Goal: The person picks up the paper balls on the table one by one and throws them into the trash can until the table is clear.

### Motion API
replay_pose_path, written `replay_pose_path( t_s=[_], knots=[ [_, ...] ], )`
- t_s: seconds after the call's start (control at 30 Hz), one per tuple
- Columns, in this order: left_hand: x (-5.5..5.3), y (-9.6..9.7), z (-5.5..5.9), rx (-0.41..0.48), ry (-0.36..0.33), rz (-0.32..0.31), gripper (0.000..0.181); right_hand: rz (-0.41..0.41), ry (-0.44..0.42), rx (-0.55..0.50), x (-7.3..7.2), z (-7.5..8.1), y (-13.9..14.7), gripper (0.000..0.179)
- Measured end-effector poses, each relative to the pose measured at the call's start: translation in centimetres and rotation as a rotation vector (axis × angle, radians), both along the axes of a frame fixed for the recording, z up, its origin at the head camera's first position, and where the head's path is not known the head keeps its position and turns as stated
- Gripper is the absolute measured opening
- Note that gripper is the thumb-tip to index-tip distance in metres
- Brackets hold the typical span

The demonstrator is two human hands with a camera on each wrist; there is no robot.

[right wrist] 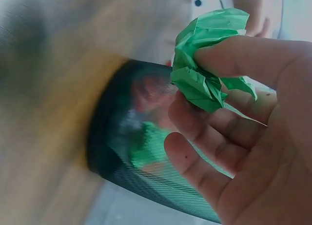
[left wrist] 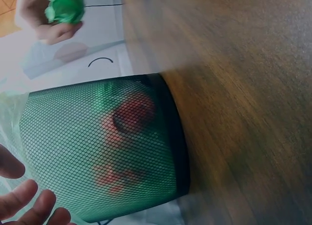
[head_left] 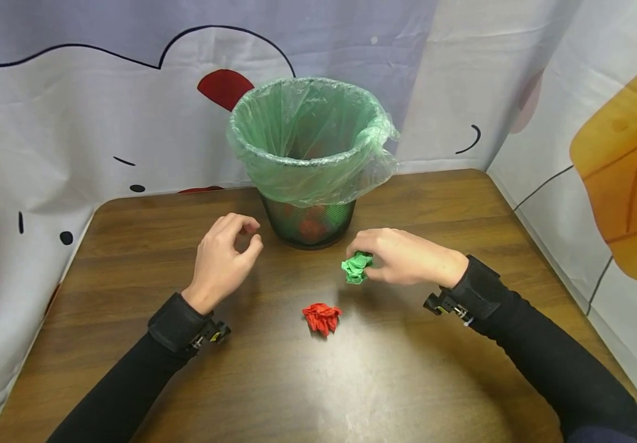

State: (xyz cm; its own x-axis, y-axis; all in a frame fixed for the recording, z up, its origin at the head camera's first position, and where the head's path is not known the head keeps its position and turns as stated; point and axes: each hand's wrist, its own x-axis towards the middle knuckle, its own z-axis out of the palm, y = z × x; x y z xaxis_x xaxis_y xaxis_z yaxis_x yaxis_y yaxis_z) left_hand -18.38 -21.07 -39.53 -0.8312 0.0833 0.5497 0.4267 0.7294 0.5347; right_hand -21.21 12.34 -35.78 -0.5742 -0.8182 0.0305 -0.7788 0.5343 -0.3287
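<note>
My right hand [head_left: 401, 255] pinches a crumpled green paper ball [head_left: 356, 267] between thumb and fingers, above the table to the right of the bin's base. In the right wrist view the green paper [right wrist: 209, 64] sits at the thumb tip. My left hand [head_left: 223, 258] is raised left of the bin, fingers loosely bent, with nothing in it. A crumpled red paper ball [head_left: 322, 319] lies on the table between the hands, nearer to me. The black mesh bin [head_left: 309, 227] stands at the back, lined with a green plastic bag [head_left: 307, 178].
Red and green crumpled papers [left wrist: 134, 112] show through the bin's mesh. The brown wooden table [head_left: 240, 381] meets a printed curtain [head_left: 102, 135] behind and another at the right. Black camera straps [head_left: 180, 323] circle both wrists.
</note>
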Motion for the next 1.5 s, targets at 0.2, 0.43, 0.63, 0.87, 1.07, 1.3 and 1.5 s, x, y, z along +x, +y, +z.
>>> replay_pose_path(
  t_s=[0.2, 0.43, 0.63, 0.87, 1.07, 1.3, 1.5],
  knots=[
    [0.0, -0.1, -0.1, -0.003, -0.004, 0.001, 0.014, 0.027, 0.021, -0.009, 0.2, 2.7, -0.3, 0.027],
    [0.0, 0.0, -0.4, -0.011, -0.007, -0.007, 0.013, 0.09, 0.145, -0.061, 0.0, 6.5, -0.4, 0.025],
    [0.1, 0.1, -0.5, -0.014, -0.009, -0.012, 0.012, 0.099, 0.214, -0.095, -0.1, 9.5, -0.4, 0.025],
    [0.3, 0.2, -0.8, -0.02, -0.03, -0.01, 0.013, 0.097, 0.25, -0.174, -0.5, 12.5, 0.1, 0.026],
    [0.5, 0.2, -1.0, -0.024, -0.031, -0.006, 0.013, 0.105, 0.307, -0.224, -1.6, 15.0, -0.1, 0.026],
    [0.7, 0.3, -1.3, -0.023, -0.053, -0.004, 0.013, 0.071, 0.382, -0.222, -2.8, 17.7, -0.5, 0.024],
    [0.8, 0.4, -1.8, -0.036, -0.061, -0.008, 0.013, 0.025, 0.429, -0.193, -3.7, 18.9, -0.6, 0.026]
  ],
)
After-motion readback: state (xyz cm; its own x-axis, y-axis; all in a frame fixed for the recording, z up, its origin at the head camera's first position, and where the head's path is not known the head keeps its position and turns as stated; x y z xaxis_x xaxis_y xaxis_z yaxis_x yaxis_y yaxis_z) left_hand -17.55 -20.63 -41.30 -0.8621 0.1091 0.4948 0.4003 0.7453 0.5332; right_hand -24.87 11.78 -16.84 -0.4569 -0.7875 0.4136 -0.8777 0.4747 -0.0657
